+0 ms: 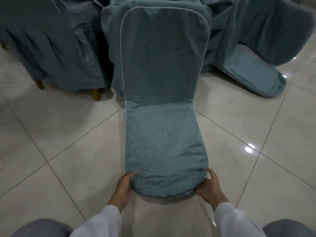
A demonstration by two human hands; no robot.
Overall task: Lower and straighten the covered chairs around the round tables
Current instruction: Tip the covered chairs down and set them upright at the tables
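The covered chair (160,106) I am working on fills the middle of my view, its teal slipcover edged in white piping. It is tipped: the top of its back is down by me at six o'clock, and its seat end is up against the draped round table (220,31) at twelve. So its long axis runs straight from six to twelve, the rounded back top pointing at me, the seat leaning on the table's cloth. I judge it is tilted, not standing on its legs; the legs themselves are hidden under the cover.

My left hand (124,184) grips the back's rounded corner at seven o'clock, fingers curled round the padded edge. My right hand (207,183) holds the opposite corner at five o'clock, thumb on top and fingers tucked under the piping. Both are grasping the chair, one either side.

As for progress, I would say this chair is mid-way: in my hands, but not yet lowered and squared to the table. At two o'clock a second tipped chair (253,77) lies leaning the same way, back top on the tiled floor (65,142), untouched, so that one is left to do. At ten o'clock a chair with gold legs (54,53) seems to stand upright already, its skirt hanging; whether it is straightened I cannot tell. More chairs may wait beyond my view.

My white sleeves and grey knees frame the bottom edge.
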